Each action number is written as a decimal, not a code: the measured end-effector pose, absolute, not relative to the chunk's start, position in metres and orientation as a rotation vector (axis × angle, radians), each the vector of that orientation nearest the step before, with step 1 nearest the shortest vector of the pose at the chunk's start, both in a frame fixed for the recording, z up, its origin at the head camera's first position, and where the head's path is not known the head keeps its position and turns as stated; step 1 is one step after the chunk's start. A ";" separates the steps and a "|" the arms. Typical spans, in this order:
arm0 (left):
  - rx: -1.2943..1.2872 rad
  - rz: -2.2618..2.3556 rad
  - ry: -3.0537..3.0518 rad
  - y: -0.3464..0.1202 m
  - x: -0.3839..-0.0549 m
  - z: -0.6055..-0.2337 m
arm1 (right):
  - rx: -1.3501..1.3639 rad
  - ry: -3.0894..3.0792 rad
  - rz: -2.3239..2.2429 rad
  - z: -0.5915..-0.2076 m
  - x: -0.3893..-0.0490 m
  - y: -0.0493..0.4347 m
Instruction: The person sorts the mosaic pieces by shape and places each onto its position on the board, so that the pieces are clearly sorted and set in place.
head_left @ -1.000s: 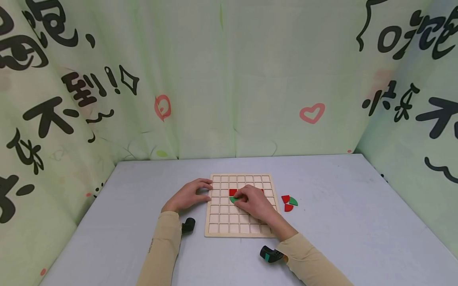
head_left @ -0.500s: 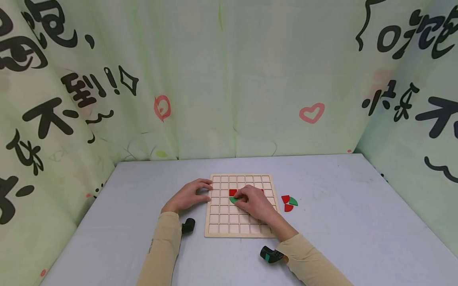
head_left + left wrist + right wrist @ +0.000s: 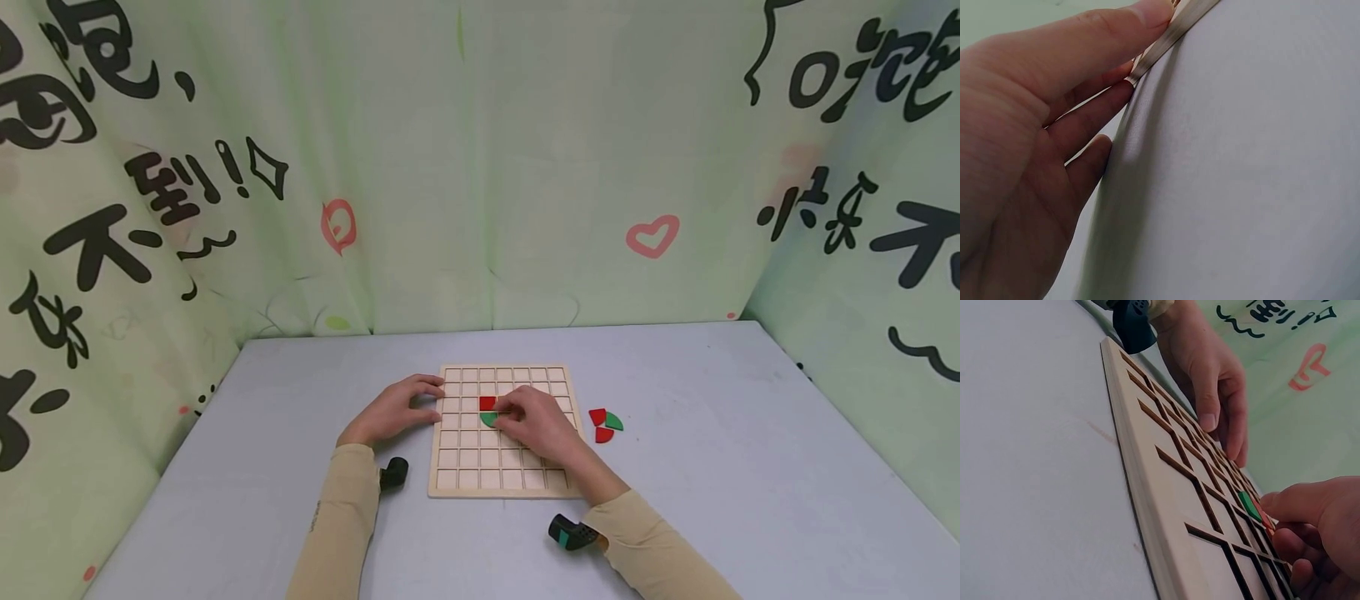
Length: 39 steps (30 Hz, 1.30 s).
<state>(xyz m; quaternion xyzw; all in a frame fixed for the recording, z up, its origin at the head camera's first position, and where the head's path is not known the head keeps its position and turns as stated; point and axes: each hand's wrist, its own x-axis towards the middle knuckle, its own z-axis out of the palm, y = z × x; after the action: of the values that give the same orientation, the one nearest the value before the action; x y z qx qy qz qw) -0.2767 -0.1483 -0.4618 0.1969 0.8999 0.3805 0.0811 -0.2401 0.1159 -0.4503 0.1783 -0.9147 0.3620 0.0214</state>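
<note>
A pale wooden grid board (image 3: 468, 481) lies on the table. In one of its cells sits a green quarter-round tile (image 3: 488, 420), just below a red square-looking tile (image 3: 487, 403). My left hand (image 3: 397, 408) touches the board's left edge with its thumb and fingertips, the fingers extended. Over the middle of the board is my right hand (image 3: 536, 423), fingers bent, the tips close beside the green tile. In the right wrist view its thumb meets a red tile edge next to the green tile (image 3: 1249, 505); whether it pinches anything is hidden.
Right of the board lie loose tiles: two red ones (image 3: 597, 417) and a green one (image 3: 613, 421). Black wrist devices (image 3: 572, 533) sit at both cuffs. Light green curtains with black lettering surround the white table (image 3: 675, 375).
My right hand has shifted slightly right, so more of the green tile shows. The red bit seen past the hand is covered now. The left hand stays at the board's edge.
</note>
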 end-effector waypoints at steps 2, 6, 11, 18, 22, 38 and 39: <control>0.590 1.140 2.690 -0.149 -0.276 -0.462 | 0.546 -2.833 1.118 -0.449 -0.240 0.117; 0.592 1.136 2.692 -0.149 -0.276 -0.462 | 0.504 -2.840 1.121 -0.446 -0.239 0.119; 0.574 1.149 2.685 -0.148 -0.275 -0.461 | 0.443 -2.858 1.135 -0.444 -0.239 0.122; 0.572 1.164 2.675 -0.148 -0.275 -0.459 | 0.421 -2.839 1.160 -0.443 -0.239 0.134; 0.567 1.168 2.671 -0.148 -0.275 -0.459 | 0.444 -2.826 1.158 -0.439 -0.238 0.142; 0.564 1.164 2.675 -0.147 -0.275 -0.460 | 0.354 -2.858 1.123 -0.428 -0.232 0.197; 0.561 1.163 2.676 -0.147 -0.274 -0.460 | 0.342 -2.863 1.126 -0.428 -0.231 0.201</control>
<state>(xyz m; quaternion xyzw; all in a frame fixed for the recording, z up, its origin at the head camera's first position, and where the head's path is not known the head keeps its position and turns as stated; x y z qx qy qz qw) -0.2745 -0.1474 -0.4600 0.1882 0.8974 0.3900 0.0848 -0.2308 0.2008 -0.4276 0.1104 -0.9246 0.3638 0.0231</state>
